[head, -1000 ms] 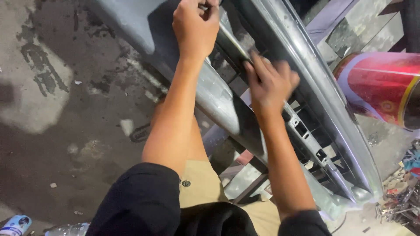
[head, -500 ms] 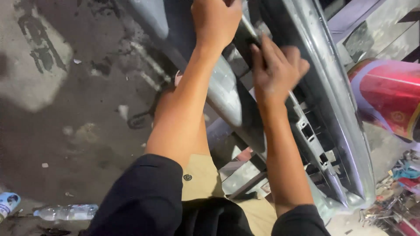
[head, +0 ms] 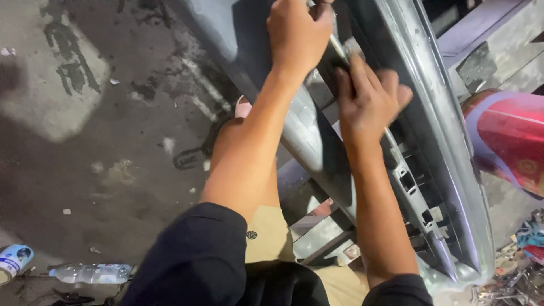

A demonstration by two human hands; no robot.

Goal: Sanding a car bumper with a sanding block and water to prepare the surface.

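A long grey car bumper (head: 447, 170) runs diagonally from the top centre to the lower right, its ribbed inner side with clip slots facing me. My left hand (head: 297, 34) is closed around the bumper's upper edge at the top of the view. Just below it, my right hand (head: 368, 99) lies flat on the inner ribs, fingers stretched out and blurred by motion. I see nothing held in it. Both forearms reach up from my black sleeves, and my knees in tan trousers sit under the bumper.
The stained concrete floor (head: 85, 141) fills the left side. A plastic bottle (head: 90, 273) and a small can (head: 12, 260) lie at the lower left. A red and purple rounded panel (head: 510, 141) is at the right, with scattered scraps (head: 521, 266) below it. Grey frame pieces (head: 317, 232) sit between my legs.
My right hand has slid up the bumper's inner side, closer to my left hand. My left hand keeps its grip. The view has shifted, and the bottle has come into sight.
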